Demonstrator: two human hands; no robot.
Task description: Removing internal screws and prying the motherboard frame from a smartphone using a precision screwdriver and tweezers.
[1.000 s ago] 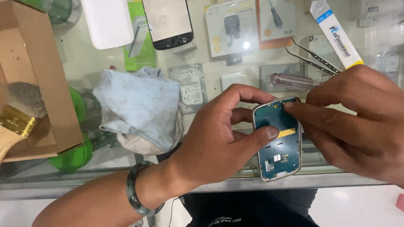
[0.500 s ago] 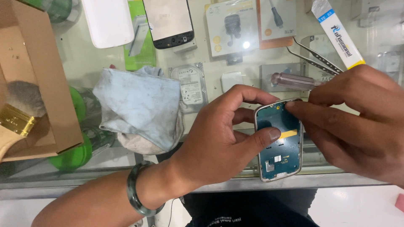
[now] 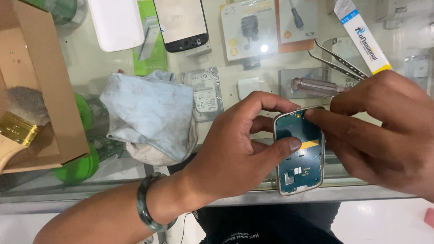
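Observation:
My left hand (image 3: 239,149) holds an opened phone body (image 3: 299,167) with a blue circuit board and silver frame, thumb pressed across its middle, fingers curled over its top edge. My right hand (image 3: 384,131) comes in from the right, fingertips touching the phone's upper right corner. A dark green bangle (image 3: 147,210) circles my left wrist. Both hands hover over the front edge of a glass counter (image 3: 253,194).
A crumpled pale blue cloth (image 3: 151,117) lies left of the hands. A cardboard box (image 3: 40,90) with a brush sits far left. Behind the hands are a clear-handled screwdriver (image 3: 314,86), tweezers (image 3: 339,58), a white tube (image 3: 361,36), a phone screen (image 3: 181,22) and a white cover (image 3: 115,22).
The phone body has shifted very slightly to the right in my left hand. My right fingers stay at its top corner.

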